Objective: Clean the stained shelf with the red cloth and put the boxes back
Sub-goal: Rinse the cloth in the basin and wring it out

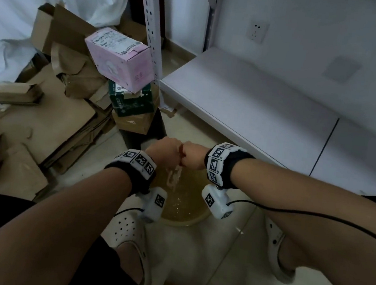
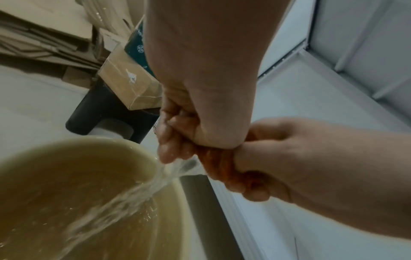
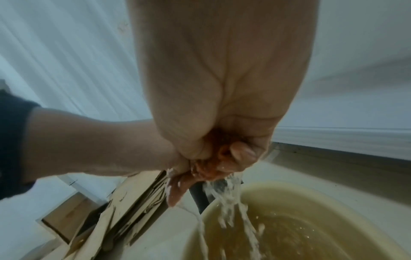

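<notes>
Here both fists' fingers (image 2: 169, 154) clench the twisted, sodden red cloth (image 2: 219, 164) over a round basin (image 2: 142, 151).

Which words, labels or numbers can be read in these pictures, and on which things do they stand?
No text can be read.
Pink box: dark print and a barcode-like label, too blurred.
Green box: white marks, too blurred.
Wrist bands: black-and-white square code markers, no letters.
Basin, red cloth: no text.

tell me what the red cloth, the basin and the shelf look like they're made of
Red cloth: soft absorbent fabric, bunched between both hands, shedding water. Basin: probably plastic, with a smooth cream rim and murky water inside. Shelf: likely painted metal, with a flat matte white surface and a perforated upright beside it.
</notes>
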